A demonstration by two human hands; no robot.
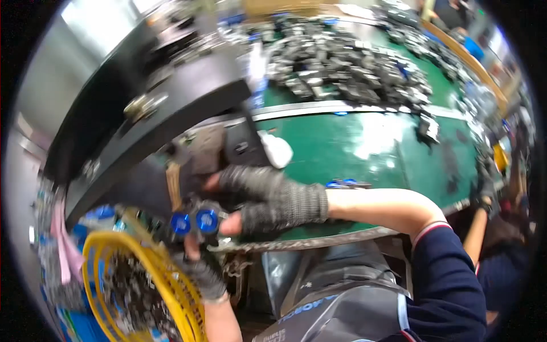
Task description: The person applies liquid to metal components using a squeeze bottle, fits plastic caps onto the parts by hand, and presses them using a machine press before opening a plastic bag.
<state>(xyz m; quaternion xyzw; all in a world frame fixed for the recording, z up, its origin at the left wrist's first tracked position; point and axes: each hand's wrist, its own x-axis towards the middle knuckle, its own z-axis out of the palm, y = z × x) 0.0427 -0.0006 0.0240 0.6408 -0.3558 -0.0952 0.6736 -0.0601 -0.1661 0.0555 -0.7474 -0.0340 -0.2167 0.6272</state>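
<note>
A small metal part with two round blue faces [207, 219] sits at the front edge of a dark machine. My left hand [203, 275], in a grey fingerless glove, holds it from below with the thumb against its lower side. My right hand [268, 199], gloved alike, reaches in from the right; its thumb is beside the right blue face and its fingers stretch toward the machine's block [208, 149], apart from the thumb. Blur hides whether the right thumb touches the part. An upright tan strip [173, 185] stands just behind the part.
A black machine arm [188, 94] arches over the work spot. Below left stands a yellow basket [122, 239] of metal parts. On the green table [342, 145] lie another blue-faced part [343, 183] and a large heap of metal parts [347, 65]. A co-worker's arm [477, 233] is at right.
</note>
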